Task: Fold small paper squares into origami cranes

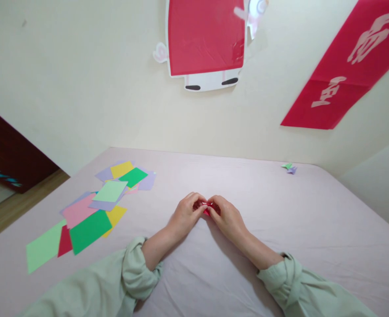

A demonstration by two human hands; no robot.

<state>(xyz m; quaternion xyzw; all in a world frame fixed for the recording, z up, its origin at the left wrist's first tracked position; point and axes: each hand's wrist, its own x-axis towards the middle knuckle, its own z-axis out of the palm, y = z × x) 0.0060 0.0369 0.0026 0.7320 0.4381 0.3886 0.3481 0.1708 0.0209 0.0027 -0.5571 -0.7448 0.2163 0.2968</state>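
Observation:
A small piece of folded red paper is pinched between my two hands near the middle of the pale cloth-covered surface. My left hand is closed on its left side, the thumb and fingertips pressed on it. From the right, my right hand grips the same paper with thumb and forefinger. The fingertips of both hands nearly meet. Most of the paper is hidden behind the fingers, so its folded shape cannot be made out.
Overlapping coloured paper sheets lie spread on the left. Two small folded paper pieces, one green and one purple, rest near the far right edge. A wall with a red poster and a red banner stands behind.

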